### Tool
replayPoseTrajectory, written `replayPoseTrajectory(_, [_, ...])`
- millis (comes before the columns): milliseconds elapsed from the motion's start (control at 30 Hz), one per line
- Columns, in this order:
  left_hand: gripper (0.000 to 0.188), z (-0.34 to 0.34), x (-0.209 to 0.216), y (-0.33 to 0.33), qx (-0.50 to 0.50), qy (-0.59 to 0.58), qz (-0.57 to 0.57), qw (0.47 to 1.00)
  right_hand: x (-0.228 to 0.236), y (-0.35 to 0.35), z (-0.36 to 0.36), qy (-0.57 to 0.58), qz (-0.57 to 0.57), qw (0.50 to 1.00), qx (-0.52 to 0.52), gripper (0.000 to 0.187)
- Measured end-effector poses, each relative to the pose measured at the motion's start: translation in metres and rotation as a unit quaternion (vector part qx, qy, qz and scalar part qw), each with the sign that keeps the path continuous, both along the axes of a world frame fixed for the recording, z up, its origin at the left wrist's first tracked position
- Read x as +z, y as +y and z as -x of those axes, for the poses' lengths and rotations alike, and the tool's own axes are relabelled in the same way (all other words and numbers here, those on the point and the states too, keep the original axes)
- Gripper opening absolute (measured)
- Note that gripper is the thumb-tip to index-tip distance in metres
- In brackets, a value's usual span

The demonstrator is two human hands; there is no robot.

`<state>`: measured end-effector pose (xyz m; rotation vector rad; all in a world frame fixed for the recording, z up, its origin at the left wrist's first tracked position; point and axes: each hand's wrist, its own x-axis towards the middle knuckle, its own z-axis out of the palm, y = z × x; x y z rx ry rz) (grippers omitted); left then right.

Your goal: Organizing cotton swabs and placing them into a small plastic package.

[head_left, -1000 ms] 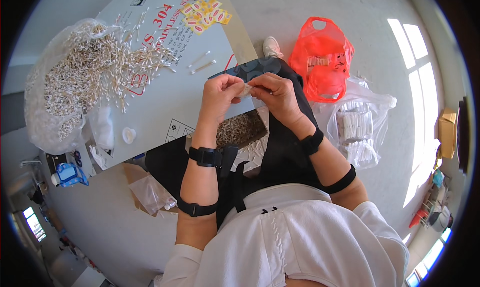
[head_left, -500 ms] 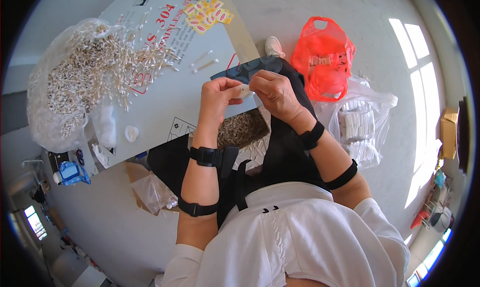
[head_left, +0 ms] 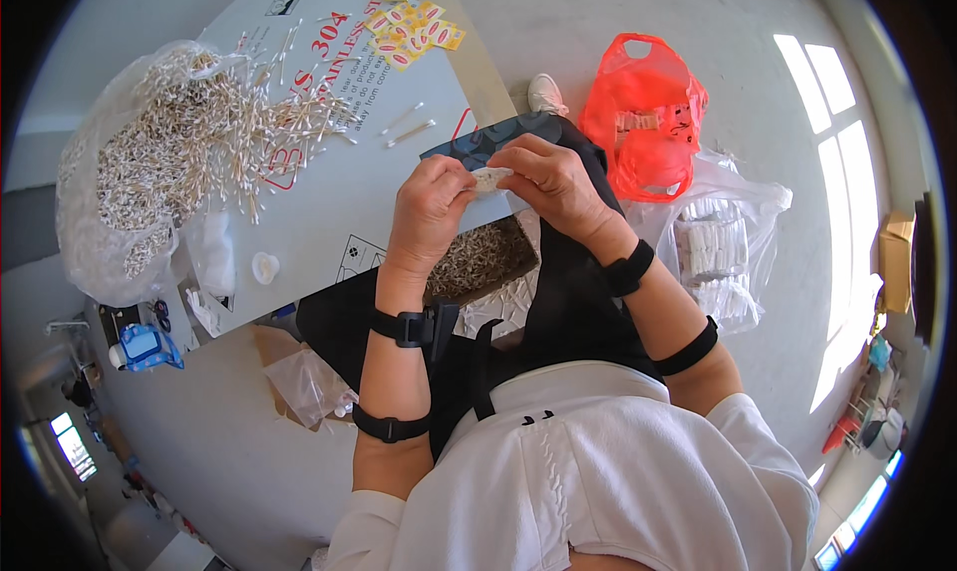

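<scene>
Between my two hands is a small white packet point(head_left: 488, 179), with what look like cotton swab tips showing in it. My left hand point(head_left: 431, 200) pinches its left end, and my right hand point(head_left: 551, 184) pinches the right end with thumb and fingers. Just below them, at my lap, an open cardboard box point(head_left: 530, 240) holds a dense mass of cotton swabs point(head_left: 483, 257). White packs point(head_left: 498, 305) lie along the box's near side. Two loose cotton swabs point(head_left: 411, 133) rest on the table beyond my left hand.
A large clear bag point(head_left: 75, 217) spills cotton swabs over the grey table point(head_left: 309, 257). Yellow-and-white labels point(head_left: 414, 35) lie at its far edge. On the floor at right are a red plastic bag point(head_left: 638, 73) and a clear bag of white packs point(head_left: 710, 242).
My hands have drawn slightly apart, the left turning and shifting down a little, so more of the packet shows between them. Both still hold it.
</scene>
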<state>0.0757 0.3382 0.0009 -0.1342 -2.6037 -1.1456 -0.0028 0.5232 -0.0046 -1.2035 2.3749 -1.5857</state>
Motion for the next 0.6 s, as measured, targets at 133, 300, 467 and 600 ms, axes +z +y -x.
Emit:
replayPoseTrajectory(133, [0.022,-0.002,-0.003,0.000,0.014,-0.035,-0.090,0.995,0.006,-0.004,0.000,0.014,-0.014,0.999,-0.035,0.018])
replayPoseTrajectory(300, [0.030,-0.004,-0.008,0.010,0.069,-0.071,-0.150,0.984,0.004,-0.021,0.005,-0.128,-0.130,0.981,-0.069,0.027])
replayPoseTrajectory(467, [0.031,-0.005,-0.014,0.011,0.064,-0.072,-0.145,0.985,-0.001,-0.033,0.009,-0.259,-0.162,0.951,-0.052,0.027])
replayPoseTrajectory(600, [0.031,-0.005,-0.016,0.011,0.055,-0.050,-0.154,0.985,-0.007,-0.035,0.011,-0.319,-0.135,0.937,-0.050,0.024])
